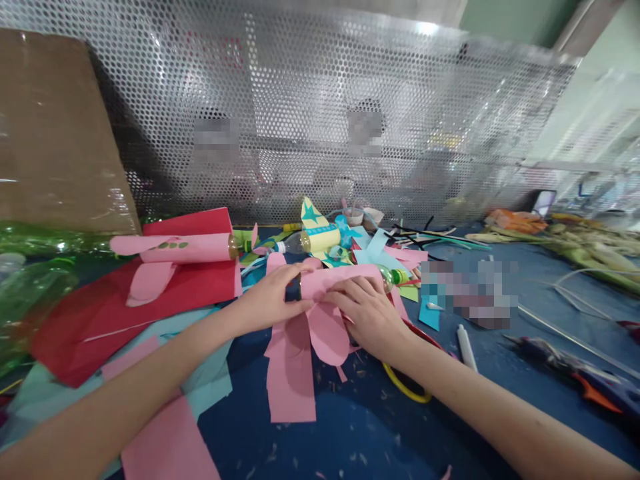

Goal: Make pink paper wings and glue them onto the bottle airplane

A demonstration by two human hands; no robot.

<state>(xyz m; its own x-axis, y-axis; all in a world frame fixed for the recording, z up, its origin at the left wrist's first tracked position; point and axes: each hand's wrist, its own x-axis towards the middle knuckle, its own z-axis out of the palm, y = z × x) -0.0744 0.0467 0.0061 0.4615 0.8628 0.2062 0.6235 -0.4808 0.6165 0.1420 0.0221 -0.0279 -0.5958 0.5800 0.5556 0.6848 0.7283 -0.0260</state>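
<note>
A small plastic bottle wrapped in pink paper (345, 275) lies sideways in front of me, its yellow-green cap to the right. A rounded pink paper wing (329, 333) hangs from its near side. My left hand (273, 297) grips the left end, thumb near the wing's joint and fingers over the top. My right hand (373, 313) is curled over the middle, fingertips pressing on the paper beside the wing. Both palms are hidden. Beneath and left of the bottle lies a pink paper strip (291, 373).
Left are a finished-looking pink paper plane (187, 248), red paper (190, 287) and green bottles (37, 293). A yellow star-patterned bottle plane (323, 239) stands behind. Right lie a white pen (466, 347), a glue gun (575, 373) and yellow-handled scissors (407, 387). Perforated silver sheeting (300, 87) closes the back.
</note>
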